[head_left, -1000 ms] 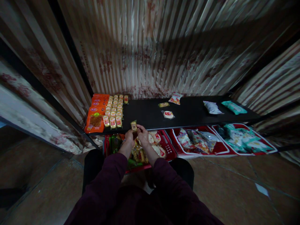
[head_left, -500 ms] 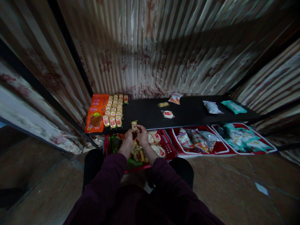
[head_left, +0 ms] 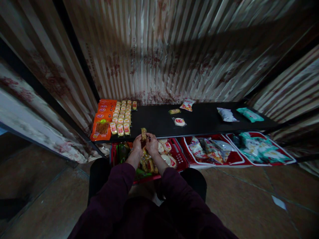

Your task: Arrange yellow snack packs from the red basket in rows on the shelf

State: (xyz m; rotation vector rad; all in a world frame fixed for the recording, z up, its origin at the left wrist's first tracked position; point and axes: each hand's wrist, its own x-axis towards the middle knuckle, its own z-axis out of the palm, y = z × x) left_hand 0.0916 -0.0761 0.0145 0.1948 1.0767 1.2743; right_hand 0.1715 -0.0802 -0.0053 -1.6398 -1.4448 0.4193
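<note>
Wrapped snack (head_left: 144,132), one, golden | Place: near edge of black shelf (head_left: 154,121), above leftmost red basket (head_left: 183,162) | Grip: left hand (head_left: 137,145) and right hand (head_left: 152,145) together, fingers pinching its lower end | Change: turned, narrower side now showing | Reading: apparently mid-adjustment, not set down

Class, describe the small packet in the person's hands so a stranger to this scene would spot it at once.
Find the long black shelf before the striped curtain. At its front edge, over the leftmost red basket, are the left hand and right hand. Between them shows a small golden-brown wrapped packet, the only one held; those nearby are in the basket or on the shelf.
</note>
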